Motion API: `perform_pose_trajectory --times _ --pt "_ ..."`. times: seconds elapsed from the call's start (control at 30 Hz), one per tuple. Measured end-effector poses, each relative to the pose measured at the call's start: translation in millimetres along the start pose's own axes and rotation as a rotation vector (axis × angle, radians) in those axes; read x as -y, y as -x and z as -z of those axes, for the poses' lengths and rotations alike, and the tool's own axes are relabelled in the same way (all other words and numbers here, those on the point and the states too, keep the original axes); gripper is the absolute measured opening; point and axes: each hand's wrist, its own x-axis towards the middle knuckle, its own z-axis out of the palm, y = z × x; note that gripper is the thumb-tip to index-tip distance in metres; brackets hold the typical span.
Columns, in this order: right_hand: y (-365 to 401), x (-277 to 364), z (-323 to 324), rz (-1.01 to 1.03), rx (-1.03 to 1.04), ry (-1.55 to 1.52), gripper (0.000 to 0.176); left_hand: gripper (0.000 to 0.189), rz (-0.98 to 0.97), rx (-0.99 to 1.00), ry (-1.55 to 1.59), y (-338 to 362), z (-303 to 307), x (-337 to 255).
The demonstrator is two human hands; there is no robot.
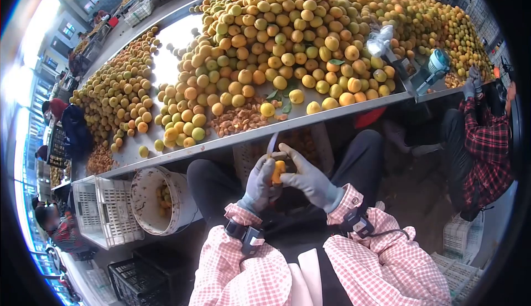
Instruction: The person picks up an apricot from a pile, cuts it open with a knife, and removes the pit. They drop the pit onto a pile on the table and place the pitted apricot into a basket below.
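Note:
My left hand (258, 183), in a grey glove, is closed in front of my lap. A small knife (272, 142) rises from its top, blade pointing up; the handle is mostly hidden by the fingers. An orange apricot (278, 171) sits between my two hands, touching the left glove. My right hand (311, 180), also gloved, pinches the apricot from the right with its thumb and fingertips. Whether the fruit is cut cannot be made out. Just beyond my hands, the metal table (260, 134) carries a pile of apricots (287, 40) and a heap of split apricot pieces (239, 120).
A white bucket (145, 209) with some fruit stands left of my knees, beside stacked white crates (105, 209). Another crate (240, 157) is under the table edge. A turquoise-lidded bottle (437, 63) and a plastic bag (379, 40) lie right. A co-worker in a plaid shirt (487, 145) sits right.

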Motion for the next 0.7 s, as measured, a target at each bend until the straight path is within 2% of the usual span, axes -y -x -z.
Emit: perform_pose_trajectory --times 0.07,0.1,0.13,0.2,0.23,0.3,0.33,0.4,0.47,0.5,0.53,0.57,0.6,0.7 --pt "6 -8 -8 0.091 -0.156 0.435 0.067 0.036 -0.031 0.037 -0.143 -4 8 6" --pt "7 -16 -7 0.129 -0.254 0.452 0.069 0.033 -0.18 0.034 -0.133 -12 5 15" --pt "8 -20 -4 0.13 -0.255 0.454 0.069 0.033 -0.181 0.036 -0.132 -13 9 16" --pt "11 -20 -4 0.282 -0.249 0.597 0.051 0.03 -0.232 0.049 -0.38 -11 11 11" --pt "14 -14 -2 0.281 -0.251 0.596 0.051 0.028 -0.256 0.008 -0.439 -10 9 10" --pt "20 15 -3 -0.311 -0.426 0.235 0.036 0.028 -0.246 -0.007 -0.339 -2 -4 -6" --pt "26 12 7 -0.315 -0.434 0.232 0.036 0.028 -0.235 -0.027 -0.239 1 -9 -13" --pt "29 5 20 -0.43 -0.134 0.06 0.036 0.038 -0.323 0.119 -0.145 5 -10 -21" --pt "40 -4 13 -0.48 -0.093 -0.01 0.038 0.037 -0.249 0.193 0.007 11 -15 -24" --pt "43 -6 8 -0.541 -0.018 -0.157 0.038 0.037 -0.251 0.184 0.009 11 -15 -22" --pt "45 -7 4 -0.601 0.055 -0.305 0.039 0.037 -0.209 0.287 0.066 10 -14 -19" --pt "47 -8 0 -0.581 0.099 -0.253 0.038 0.037 -0.166 0.389 0.122 11 -12 -16" --pt "49 -7 -5 -0.587 0.102 -0.258 0.038 0.037 -0.165 0.381 0.122 12 -8 -12" --pt "51 -14 -14 -0.597 0.084 -0.163 0.034 0.044 -0.126 0.557 0.322 8 6 -5"
